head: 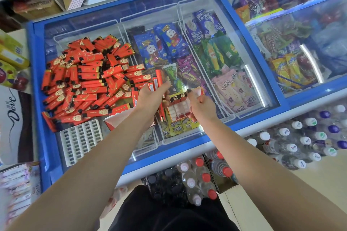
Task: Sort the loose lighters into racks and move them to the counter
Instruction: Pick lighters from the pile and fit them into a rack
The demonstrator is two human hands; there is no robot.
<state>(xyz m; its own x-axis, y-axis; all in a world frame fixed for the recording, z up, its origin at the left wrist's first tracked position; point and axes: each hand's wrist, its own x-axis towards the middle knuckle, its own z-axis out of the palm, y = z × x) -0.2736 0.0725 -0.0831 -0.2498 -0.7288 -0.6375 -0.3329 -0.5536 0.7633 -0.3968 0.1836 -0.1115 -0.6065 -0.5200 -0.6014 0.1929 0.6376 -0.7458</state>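
Lighters [88, 78], red and loose, lie heaped on the glass freezer lid [216, 5] that serves as the surface. The left hand [150, 97] grips several lighters while the right hand [201, 105] holds a rack [178, 108] with 3 slotted in. Filling is under way; next, seat another lighter upright in a free slot.

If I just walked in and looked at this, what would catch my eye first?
Probably the big heap of red lighters on the freezer's glass lid, on the left. In the middle, both hands work at a small rack: the left hand holds a few lighters, the right hand steadies the rack. An empty white rack lies nearer, lower left.
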